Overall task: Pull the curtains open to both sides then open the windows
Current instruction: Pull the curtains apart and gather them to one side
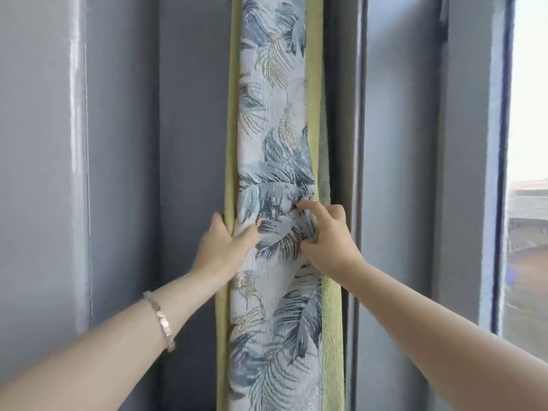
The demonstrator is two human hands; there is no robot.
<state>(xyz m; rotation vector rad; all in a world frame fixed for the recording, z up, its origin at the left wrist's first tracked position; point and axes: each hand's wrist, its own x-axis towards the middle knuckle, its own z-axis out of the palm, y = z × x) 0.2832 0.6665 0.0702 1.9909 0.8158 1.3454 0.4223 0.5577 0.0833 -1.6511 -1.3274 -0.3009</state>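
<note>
A bunched curtain with a blue leaf print and yellow-green borders hangs as a narrow column at the centre of the head view. My left hand grips its left edge, fingers wrapped behind the yellow border and thumb pressing the printed front. My right hand pinches the printed cloth on the curtain's right side, bunching folds under the fingers. A window shows at the far right, its glass bright, with roofs and ground outside.
Grey wall panels stand left of the curtain. A grey frame post rises between curtain and window. A pale bead bracelet sits on my left wrist.
</note>
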